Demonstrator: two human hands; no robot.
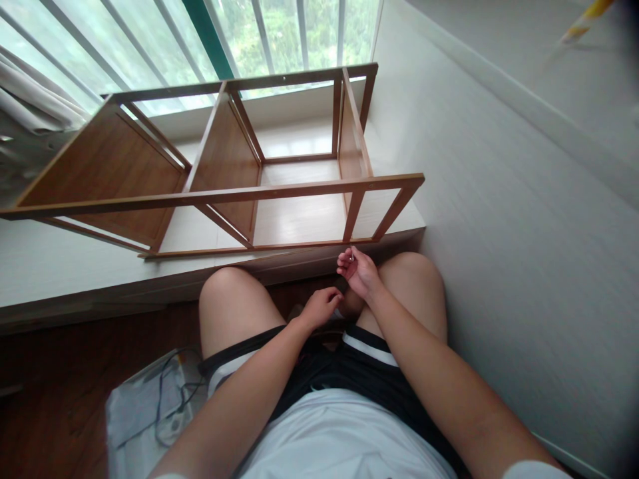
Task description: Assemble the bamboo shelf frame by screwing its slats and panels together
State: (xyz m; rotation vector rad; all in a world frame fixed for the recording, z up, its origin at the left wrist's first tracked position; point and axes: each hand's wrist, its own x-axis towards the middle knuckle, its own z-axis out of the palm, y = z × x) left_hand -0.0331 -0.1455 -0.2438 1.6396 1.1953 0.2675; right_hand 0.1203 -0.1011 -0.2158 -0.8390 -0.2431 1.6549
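**While the wooden shelf frame (227, 153) lies on the ledge (60, 266), we pinch a small shiny piece (351, 255)**

As we sit low with our knees drawn up to the ledge, the frame stretches from the far left edge to just right of centre in the upper half of the picture. It appears to rest on its long side, with three panels set crosswise between its rails and its right end near the pale wall (499, 219).

Our right hand (361, 274), just right of centre, is turned partly palm up, with the shiny piece caught between thumb and fingertips. It is too small for us to name with certainty. The fingertips come close to the frame's near lower rail (210, 251); whether they touch it, we cannot tell. Our left hand (322, 306) hangs lower, near centre, with fingers curled; a dark shape lies just beyond it, and we cannot tell whether the hand grips anything.

We judge the step in hand to be handling and turning the little piece beside the frame, not working on a joint. From this position, a move would call for a secure pinch, a clear look at the piece's direction, and the left hand free to steady the wood.
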